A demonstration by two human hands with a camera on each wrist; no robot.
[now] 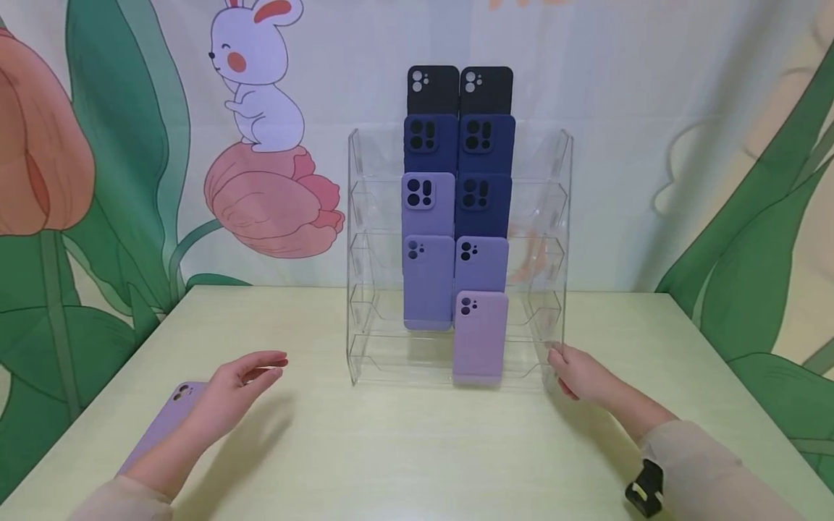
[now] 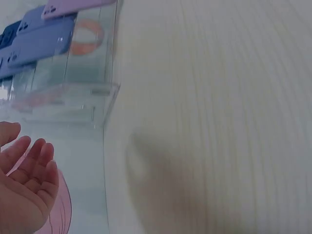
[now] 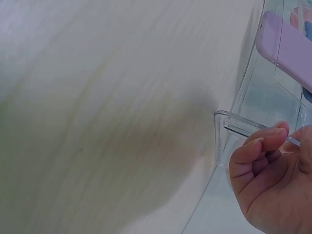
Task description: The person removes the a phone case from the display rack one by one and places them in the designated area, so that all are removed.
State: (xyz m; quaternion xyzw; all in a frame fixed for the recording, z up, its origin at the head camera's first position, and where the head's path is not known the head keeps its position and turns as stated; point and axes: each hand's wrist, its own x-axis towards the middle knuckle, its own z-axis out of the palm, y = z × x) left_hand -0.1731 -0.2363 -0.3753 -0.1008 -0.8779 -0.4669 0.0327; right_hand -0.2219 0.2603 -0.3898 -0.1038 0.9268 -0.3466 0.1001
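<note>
My right hand (image 1: 582, 373) pinches the lower right side panel of a clear acrylic display rack (image 1: 349, 260). In the right wrist view its curled fingers and thumb (image 3: 263, 170) are at that panel's edge. Phone cases stand in two columns on the rack's tiers: black (image 1: 433, 98) at the top, then dark blue (image 1: 485, 155), then purple (image 1: 428, 289), with a pinkish lilac case (image 1: 481, 340) lowest on the right. My left hand (image 1: 228, 398) hovers over the table left of the rack, fingers loosely bent, holding nothing. Behind its wrist lies a lilac phone case (image 1: 163, 423), partly hidden by the forearm.
The pale wood-grain table (image 1: 391, 456) spreads out in front of the rack. Behind it hangs a curtain (image 1: 625, 145) printed with tulips and a white rabbit (image 1: 257, 72). A black band with a device (image 1: 645, 488) sits at the right sleeve.
</note>
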